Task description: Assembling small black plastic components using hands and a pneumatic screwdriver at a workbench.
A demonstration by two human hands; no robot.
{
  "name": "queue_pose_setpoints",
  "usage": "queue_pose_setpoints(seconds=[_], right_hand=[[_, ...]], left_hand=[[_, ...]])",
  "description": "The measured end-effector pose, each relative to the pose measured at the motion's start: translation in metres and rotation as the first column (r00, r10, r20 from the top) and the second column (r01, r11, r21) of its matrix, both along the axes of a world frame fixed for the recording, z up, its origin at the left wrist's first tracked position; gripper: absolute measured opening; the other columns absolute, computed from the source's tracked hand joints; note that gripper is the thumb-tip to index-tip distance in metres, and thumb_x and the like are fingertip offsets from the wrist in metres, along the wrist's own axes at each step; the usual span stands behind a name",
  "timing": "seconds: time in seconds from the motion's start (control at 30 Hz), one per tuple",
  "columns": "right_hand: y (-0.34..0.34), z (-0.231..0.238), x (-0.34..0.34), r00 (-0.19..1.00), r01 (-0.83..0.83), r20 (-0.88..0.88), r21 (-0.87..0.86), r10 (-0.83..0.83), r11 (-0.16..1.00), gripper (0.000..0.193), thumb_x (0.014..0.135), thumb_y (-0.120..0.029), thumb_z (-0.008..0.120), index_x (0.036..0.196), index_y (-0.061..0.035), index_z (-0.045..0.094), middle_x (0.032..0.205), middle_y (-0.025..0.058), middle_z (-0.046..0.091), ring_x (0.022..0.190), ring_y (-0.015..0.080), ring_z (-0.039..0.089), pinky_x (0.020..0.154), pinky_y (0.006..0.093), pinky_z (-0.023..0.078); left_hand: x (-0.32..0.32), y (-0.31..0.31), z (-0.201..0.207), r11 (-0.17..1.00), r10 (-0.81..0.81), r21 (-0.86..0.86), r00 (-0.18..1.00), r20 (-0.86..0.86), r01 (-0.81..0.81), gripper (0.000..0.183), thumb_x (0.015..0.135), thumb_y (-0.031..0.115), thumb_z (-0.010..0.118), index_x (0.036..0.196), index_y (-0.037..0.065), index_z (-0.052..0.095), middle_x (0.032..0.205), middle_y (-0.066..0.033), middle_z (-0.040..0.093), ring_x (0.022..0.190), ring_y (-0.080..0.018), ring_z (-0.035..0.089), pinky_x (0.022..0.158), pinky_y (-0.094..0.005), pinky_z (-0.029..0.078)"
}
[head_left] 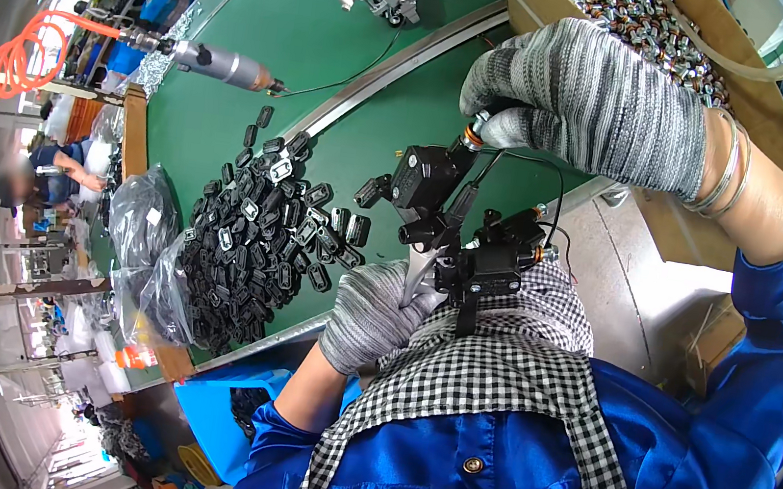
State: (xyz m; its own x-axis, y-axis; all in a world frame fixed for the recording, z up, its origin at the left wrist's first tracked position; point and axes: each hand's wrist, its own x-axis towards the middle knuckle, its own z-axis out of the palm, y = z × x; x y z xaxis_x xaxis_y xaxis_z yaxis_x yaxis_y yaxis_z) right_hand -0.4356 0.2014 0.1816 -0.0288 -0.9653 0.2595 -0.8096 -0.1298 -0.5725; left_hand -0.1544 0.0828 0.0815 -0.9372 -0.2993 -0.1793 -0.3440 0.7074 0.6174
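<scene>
My left hand (pixel 381 310), in a grey striped glove, closes around the silver lever of a black brake lever assembly (pixel 423 177) and keeps it raised above my lap. My right hand (pixel 588 102), gloved alike, pinches a small metal fitting (pixel 472 136) with an orange ring at the assembly's upper end. Its fingertips hide part of the fitting, so I cannot tell how deep it sits. Beside and below the held piece is another black brake assembly (pixel 492 268), with a thin black cable looping near it, close to my checked apron (pixel 453 381).
A heap of small black caps (pixel 260 227) covers the left of the green table (pixel 339 40). An air screwdriver (pixel 222 66) hangs on a coiled orange hose (pixel 11 56). At far right stands a carton (pixel 532 6) of metal fittings. Another person (pixel 55 171) works far left.
</scene>
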Motion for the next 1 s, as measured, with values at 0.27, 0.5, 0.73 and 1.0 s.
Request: queue_pose_setpoints(seconds=[0.27, 0.5, 0.73, 1.0], right_hand=[[-0.003, -0.004, 0.008, 0.964, 0.139, -0.248, 0.145, -0.1, 0.98, 0.038, 0.097, -0.04, 0.058, 0.091, -0.0039, 0.069, 0.072, 0.0177, 0.062, 0.067, 0.0327, 0.062, 0.064, 0.0402, 0.05], [-0.007, -0.009, 0.016, 0.979, 0.174, -0.097, -0.068, -0.18, 0.982, 0.041, 0.099, -0.037, 0.056, 0.086, -0.0005, 0.07, 0.07, 0.0185, 0.064, 0.068, 0.0333, 0.064, 0.064, 0.0393, 0.05], [-0.007, -0.018, 0.005, 0.981, 0.111, 0.123, 0.277, -0.15, 0.954, 0.037, 0.099, -0.038, 0.054, 0.097, -0.0041, 0.069, 0.077, 0.0157, 0.066, 0.068, 0.0313, 0.064, 0.066, 0.0376, 0.054], [-0.014, -0.016, 0.001, 0.973, 0.102, 0.164, 0.318, -0.161, 0.943, 0.033, 0.097, -0.034, 0.059, 0.094, -0.0015, 0.066, 0.067, 0.0145, 0.059, 0.062, 0.0251, 0.061, 0.057, 0.0338, 0.047]], left_hand=[[-0.003, -0.007, 0.002, 0.995, -0.02, -0.096, 0.999, 0.024, 0.023, 0.032, 0.087, 0.036, 0.07, 0.088, 0.004, 0.069, 0.068, -0.0157, 0.064, 0.062, -0.0331, 0.065, 0.057, -0.0424, 0.051], [-0.005, -0.008, 0.004, 0.986, -0.045, -0.159, 0.997, 0.068, 0.056, 0.032, 0.081, 0.023, 0.078, 0.101, 0.001, 0.068, 0.079, -0.0111, 0.07, 0.072, -0.0243, 0.07, 0.067, -0.0336, 0.056], [-0.009, -0.012, 0.005, 0.996, -0.021, -0.088, 0.999, 0.05, 0.025, 0.029, 0.081, 0.023, 0.079, 0.096, 0.001, 0.069, 0.079, -0.0118, 0.07, 0.072, -0.0238, 0.07, 0.068, -0.0324, 0.056], [-0.007, -0.018, 0.002, 0.994, 0.003, -0.106, 1.0, -0.01, -0.004, 0.029, 0.084, 0.028, 0.075, 0.096, 0.003, 0.068, 0.072, -0.0136, 0.066, 0.064, -0.0294, 0.065, 0.061, -0.038, 0.052]])
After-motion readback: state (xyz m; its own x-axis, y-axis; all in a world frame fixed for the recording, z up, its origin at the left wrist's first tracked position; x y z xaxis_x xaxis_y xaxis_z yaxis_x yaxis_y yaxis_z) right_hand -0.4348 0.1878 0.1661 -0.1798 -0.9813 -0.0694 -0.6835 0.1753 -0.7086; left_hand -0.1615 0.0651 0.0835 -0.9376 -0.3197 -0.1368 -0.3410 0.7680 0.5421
